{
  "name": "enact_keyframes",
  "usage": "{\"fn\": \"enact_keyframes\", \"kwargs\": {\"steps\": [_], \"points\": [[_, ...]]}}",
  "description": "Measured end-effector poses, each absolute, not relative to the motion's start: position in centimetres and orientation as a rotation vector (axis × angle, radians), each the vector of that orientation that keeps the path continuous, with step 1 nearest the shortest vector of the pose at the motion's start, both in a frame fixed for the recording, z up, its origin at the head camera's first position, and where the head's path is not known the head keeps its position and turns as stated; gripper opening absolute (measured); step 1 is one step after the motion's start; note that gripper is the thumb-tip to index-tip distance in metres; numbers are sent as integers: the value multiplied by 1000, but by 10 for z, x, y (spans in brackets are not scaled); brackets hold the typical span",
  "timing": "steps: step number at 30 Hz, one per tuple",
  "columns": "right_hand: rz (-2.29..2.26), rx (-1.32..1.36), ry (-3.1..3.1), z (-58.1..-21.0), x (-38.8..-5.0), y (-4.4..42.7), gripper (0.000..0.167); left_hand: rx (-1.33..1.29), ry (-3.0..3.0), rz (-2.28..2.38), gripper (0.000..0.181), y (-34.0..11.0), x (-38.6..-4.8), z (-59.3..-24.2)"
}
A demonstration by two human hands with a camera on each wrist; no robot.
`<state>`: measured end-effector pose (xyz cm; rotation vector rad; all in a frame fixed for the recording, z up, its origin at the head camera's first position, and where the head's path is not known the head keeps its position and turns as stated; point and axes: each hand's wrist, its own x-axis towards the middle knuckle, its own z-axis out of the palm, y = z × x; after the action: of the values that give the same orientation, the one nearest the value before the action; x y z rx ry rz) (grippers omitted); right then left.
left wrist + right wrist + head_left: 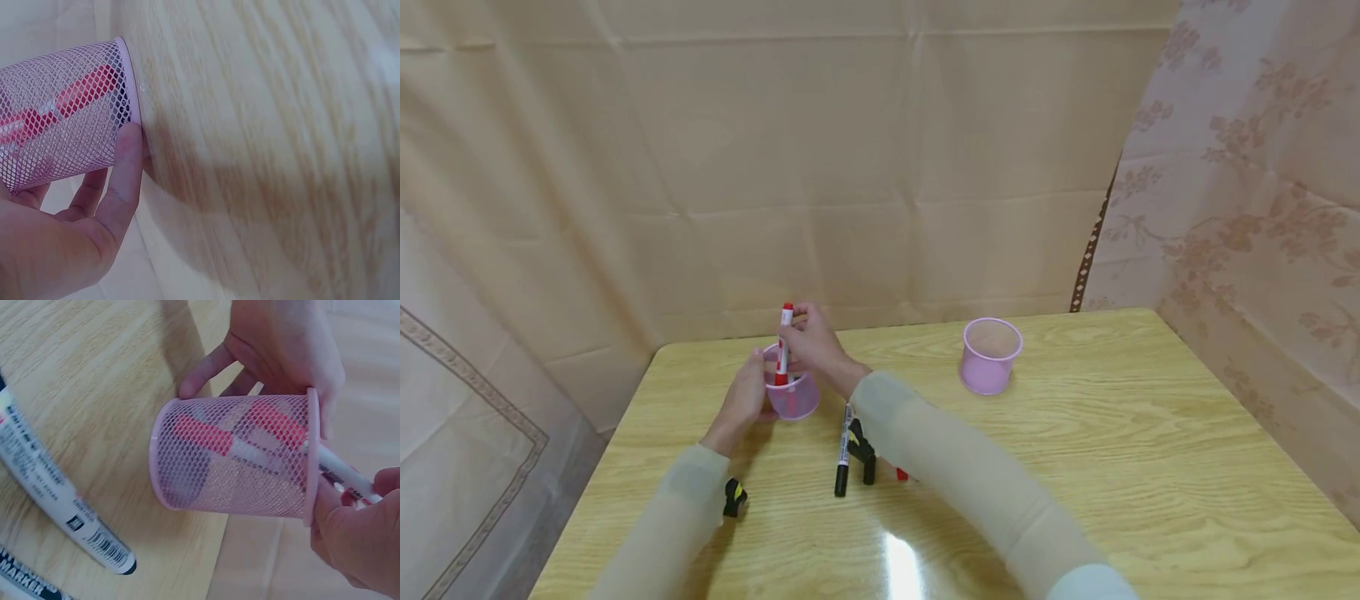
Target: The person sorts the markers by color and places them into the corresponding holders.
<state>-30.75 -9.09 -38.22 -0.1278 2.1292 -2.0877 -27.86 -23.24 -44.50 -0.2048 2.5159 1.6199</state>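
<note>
At the table's left back, the left hand point(747, 396) grips a pink mesh cup point(795, 400) from its left side, fingers around the wall and one fingertip by the base rim in the left wrist view. The right hand point(822, 343) pinches a red-and-white marker point(786, 337) whose lower red end is inside the cup's mouth. Through the mesh in the right wrist view, another red-and-white marker point(203, 434) lies inside the cup point(187, 469). In that view the right hand point(365, 540) is at the rim, and the left hand point(281, 350) is against the wall.
A second pink cup point(987, 371) stands at the right back. A black-capped marker point(842, 454) lies in front of the held cup, near a red marker end point(902, 474) partly hidden by the right sleeve. Another marker point(25, 578) shows in the right wrist view. Curtains hang behind the table.
</note>
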Motion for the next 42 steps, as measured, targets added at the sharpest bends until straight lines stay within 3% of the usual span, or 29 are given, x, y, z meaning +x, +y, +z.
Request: {"fn": "enact_keyframes", "kwargs": {"steps": [9, 19, 42], "points": [[-1809, -182, 2364, -377, -304, -99, 36, -221, 2509, 1637, 81, -233, -278, -446], [-1517, -213, 2552, -371, -302, -104, 66, -250, 2466, 1703, 84, -229, -278, -447], [-1346, -272, 2701, -379, -296, -115, 77, -258, 2483, 1678, 77, -231, -276, -445]]}}
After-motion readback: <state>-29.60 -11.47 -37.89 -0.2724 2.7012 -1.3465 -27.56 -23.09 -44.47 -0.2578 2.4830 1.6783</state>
